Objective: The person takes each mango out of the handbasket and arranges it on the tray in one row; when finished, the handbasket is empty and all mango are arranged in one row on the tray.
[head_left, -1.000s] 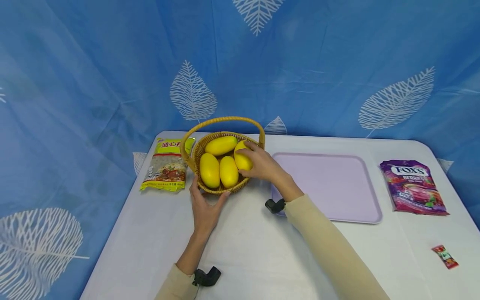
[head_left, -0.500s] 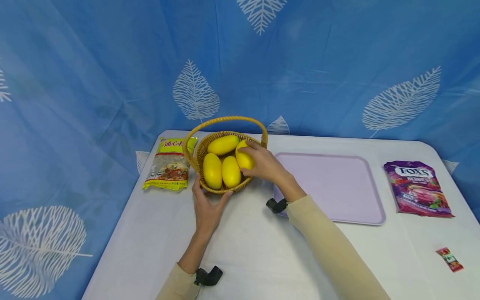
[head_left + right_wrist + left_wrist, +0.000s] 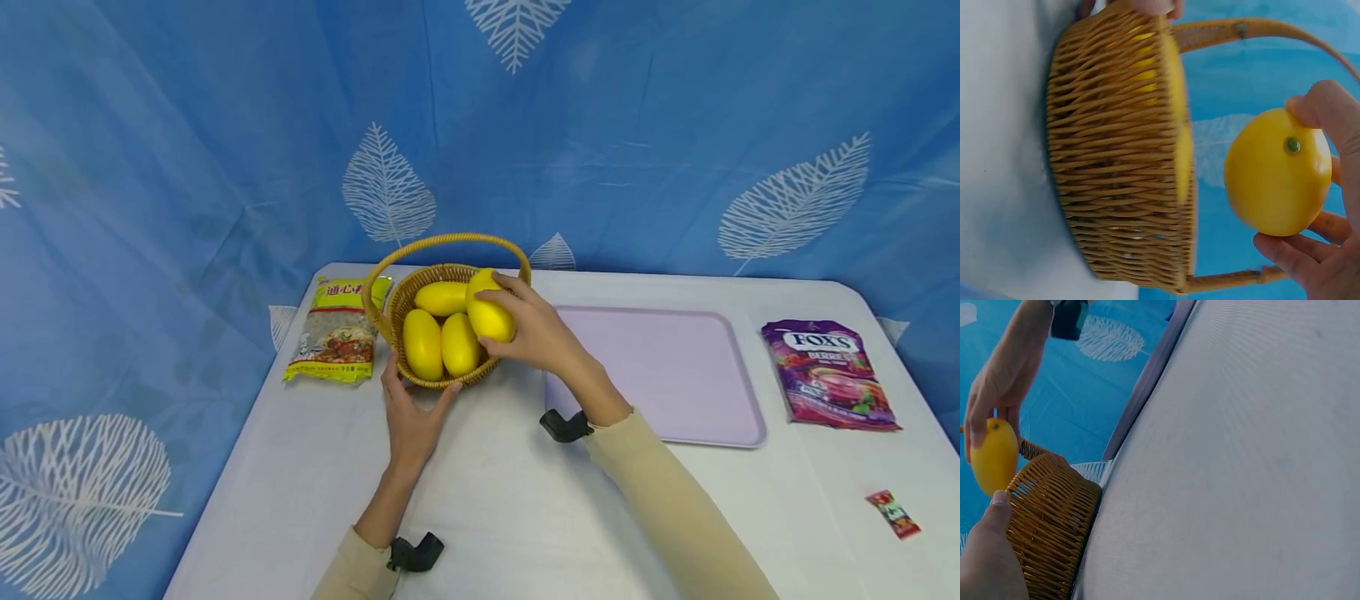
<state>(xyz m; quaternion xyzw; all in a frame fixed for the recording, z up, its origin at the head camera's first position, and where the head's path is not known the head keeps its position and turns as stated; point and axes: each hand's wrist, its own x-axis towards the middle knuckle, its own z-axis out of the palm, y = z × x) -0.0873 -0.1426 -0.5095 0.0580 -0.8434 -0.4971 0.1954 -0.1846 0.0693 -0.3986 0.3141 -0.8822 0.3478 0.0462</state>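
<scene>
My right hand (image 3: pixel 534 329) grips a yellow mango (image 3: pixel 489 307) between thumb and fingers, over the right side of a wicker basket (image 3: pixel 480 372). In the right wrist view the held mango (image 3: pixel 1277 175) shows its green stem end and is apart from the basket's rim. Three more yellow mangoes (image 3: pixel 422 346) lie inside the basket. My left hand (image 3: pixel 414 421) holds the basket's near side, thumb and fingers spread along it. The left wrist view shows the left thumb (image 3: pixel 999 519) on the rim; its other fingers are hidden there.
A pale purple tray (image 3: pixel 660 375) lies right of the basket, partly behind the right forearm. A bag of pasta (image 3: pixel 336 329) is at the left, a purple candy bag (image 3: pixel 828 375) at the far right. One small wrapped candy (image 3: pixel 893 513) lies near the right edge.
The right hand has lifted its mango out from among the others, up and slightly toward me. The left hand and the basket stay in place.
</scene>
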